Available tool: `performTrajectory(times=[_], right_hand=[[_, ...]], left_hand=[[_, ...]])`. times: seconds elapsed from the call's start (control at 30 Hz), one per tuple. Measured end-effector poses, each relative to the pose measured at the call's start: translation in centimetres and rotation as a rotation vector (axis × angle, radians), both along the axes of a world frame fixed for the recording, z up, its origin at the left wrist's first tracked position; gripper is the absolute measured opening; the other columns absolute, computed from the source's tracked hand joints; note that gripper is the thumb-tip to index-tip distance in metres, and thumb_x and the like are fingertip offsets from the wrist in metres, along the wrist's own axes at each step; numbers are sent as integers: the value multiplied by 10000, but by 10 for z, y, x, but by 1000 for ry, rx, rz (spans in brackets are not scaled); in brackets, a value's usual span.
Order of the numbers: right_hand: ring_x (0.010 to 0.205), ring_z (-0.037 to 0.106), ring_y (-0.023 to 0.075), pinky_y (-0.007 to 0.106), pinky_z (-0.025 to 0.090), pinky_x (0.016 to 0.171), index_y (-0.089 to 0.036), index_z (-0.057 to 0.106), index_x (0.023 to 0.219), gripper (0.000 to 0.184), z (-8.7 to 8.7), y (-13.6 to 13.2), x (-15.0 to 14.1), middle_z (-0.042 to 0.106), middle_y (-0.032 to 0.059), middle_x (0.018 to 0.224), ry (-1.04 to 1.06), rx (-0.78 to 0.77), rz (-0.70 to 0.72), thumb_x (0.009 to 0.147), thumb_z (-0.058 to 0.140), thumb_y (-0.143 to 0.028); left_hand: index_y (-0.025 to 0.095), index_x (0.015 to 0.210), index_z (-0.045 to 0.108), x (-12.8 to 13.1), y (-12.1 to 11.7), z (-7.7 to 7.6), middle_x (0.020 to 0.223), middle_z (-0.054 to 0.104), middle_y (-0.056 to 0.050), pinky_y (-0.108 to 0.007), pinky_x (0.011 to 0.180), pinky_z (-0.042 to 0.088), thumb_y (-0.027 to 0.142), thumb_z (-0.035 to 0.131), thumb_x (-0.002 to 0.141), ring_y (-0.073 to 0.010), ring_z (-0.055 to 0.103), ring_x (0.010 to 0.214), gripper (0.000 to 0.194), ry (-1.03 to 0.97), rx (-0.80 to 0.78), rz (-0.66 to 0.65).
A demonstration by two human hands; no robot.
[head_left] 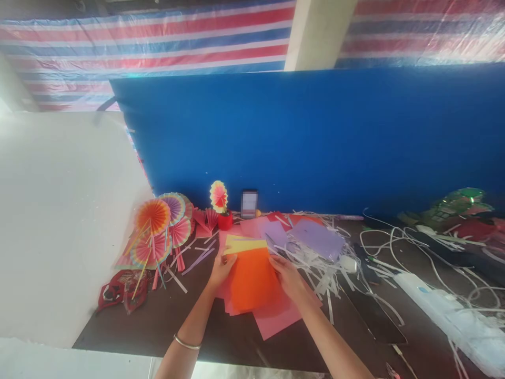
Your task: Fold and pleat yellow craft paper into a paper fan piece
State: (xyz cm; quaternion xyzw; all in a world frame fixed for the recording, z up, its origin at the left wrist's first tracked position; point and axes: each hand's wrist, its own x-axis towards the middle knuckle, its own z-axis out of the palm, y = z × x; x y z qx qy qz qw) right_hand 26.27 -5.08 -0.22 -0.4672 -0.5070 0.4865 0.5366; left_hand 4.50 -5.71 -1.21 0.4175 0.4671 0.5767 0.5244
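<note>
Between my two hands is an orange sheet of paper [253, 279], with a yellow sheet [244, 243] showing behind its top edge. My left hand [221, 269] grips the left edge near the upper corner, thumb on the front. At the right edge, my right hand [288, 273] pinches the paper near its upper corner. Pink sheets [276, 318] lie under and around the orange one on the dark table [177, 321]. Whether the yellow sheet is gripped together with the orange one is hard to make out.
Pleated paper fans on sticks [153, 217] lie at the left. A red pot [225, 220] holds a small fan at the back. Purple sheets [317, 239] and paper strips [327, 279] spread rightward, near a phone [373, 313], cables and a white power strip [445, 316]. A blue panel [307, 142] stands behind.
</note>
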Motion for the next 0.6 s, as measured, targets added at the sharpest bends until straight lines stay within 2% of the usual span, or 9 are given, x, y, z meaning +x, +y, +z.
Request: performTrajectory(times=[0.07,0.13,0.27,0.43,0.53,0.6], right_hand=[[783,651,216,332,520,696,-199,684,851,284,-2,2,0,700,62,865,84,-110,10,684,692,-429],[839,642,216,321,509,724,-197,677,879,316,-5,5,2,693,61,922,122,-183,-17,658,717,-420],[877,634,234,328,503,734,-189,674,910,377,-6,5,7,689,81,947,36,-168,-44,627,733,-432],[877,622,231,335,492,741,-181,670,909,374,2,-1,5,682,91,942,-26,-83,-107,648,702,-446],[866,615,217,322,482,716,-188,665,937,374,4,-4,5,673,88,970,-33,-120,-79,663,682,-443],[823,617,216,324,475,697,-175,674,910,369,2,-5,4,680,87,909,-49,-164,-33,646,695,-432]], left_hand=[[219,1130,525,1,-3,-1,971,664,-63,-337,838,470,382,739,633,-206,631,903,565,-133,-23,-55],[224,1182,480,1,-4,-3,1000,663,-76,-350,832,483,372,763,608,-218,638,915,657,-167,-25,-82],[209,1210,447,0,-2,-4,993,670,-89,-356,806,509,382,766,603,-233,648,912,707,-125,-28,-54],[267,1304,362,6,-5,-5,1053,664,-86,-381,827,518,382,752,634,-239,649,939,783,-204,-60,-193],[266,1360,291,8,-7,-6,1044,666,-97,-388,787,534,386,726,668,-248,655,917,827,-189,-57,-191],[251,1359,305,6,-5,-8,1049,663,-98,-375,770,537,392,700,692,-241,654,913,788,-122,-22,-155]])
